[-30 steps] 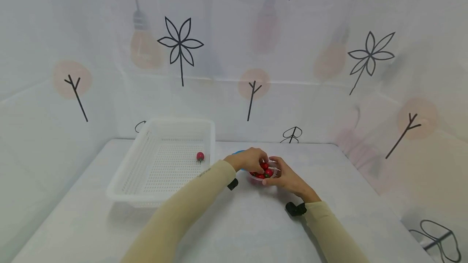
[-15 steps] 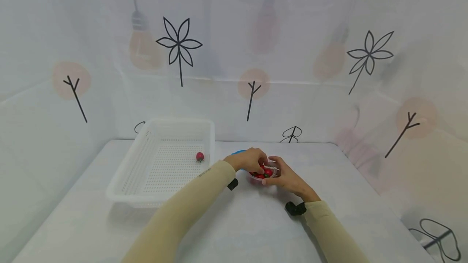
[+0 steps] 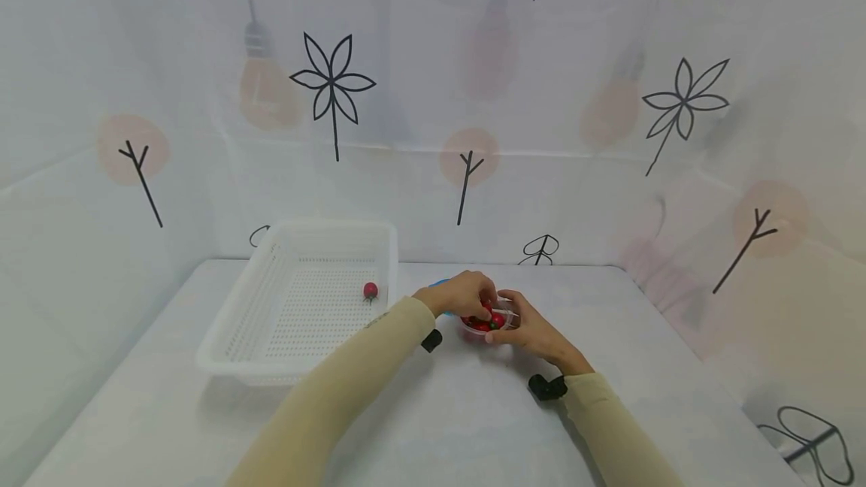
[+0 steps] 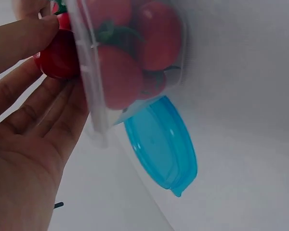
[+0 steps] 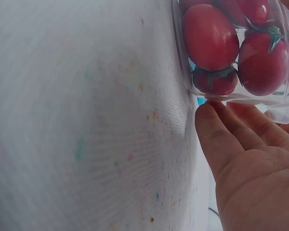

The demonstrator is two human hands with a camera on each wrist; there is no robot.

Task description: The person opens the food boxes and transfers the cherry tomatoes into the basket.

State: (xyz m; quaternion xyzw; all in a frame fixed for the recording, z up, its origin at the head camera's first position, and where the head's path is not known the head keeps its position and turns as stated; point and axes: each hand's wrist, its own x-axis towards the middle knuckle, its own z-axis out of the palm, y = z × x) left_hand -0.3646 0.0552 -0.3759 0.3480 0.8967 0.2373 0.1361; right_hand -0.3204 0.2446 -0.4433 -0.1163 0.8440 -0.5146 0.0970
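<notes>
My left hand (image 3: 462, 295) reaches over a small clear plastic container of cherry tomatoes. Its thumb and fingers pinch one cherry tomato (image 4: 61, 55) at the container's open top, as the left wrist view shows. My right hand (image 3: 537, 335) grips the container (image 5: 262, 99) from the right side, with the thumb at the near side and the fingers curved round the far side. Several red tomatoes (image 4: 118, 77) with green stems show through the clear wall. A blue lid (image 4: 161, 144) is beside the container, mostly hidden behind my left hand in the head view.
At the left stands a large white perforated basket (image 3: 219, 363) with a single cherry tomato (image 3: 370, 290) lying near its right wall. A white covered table (image 3: 473, 427) carries everything. A patterned curtain (image 3: 406, 186) hangs behind it.
My left fingers have shifted slightly over the tomatoes and now cover more of one that showed between them earlier. The right hand and the container have stayed in place.
</notes>
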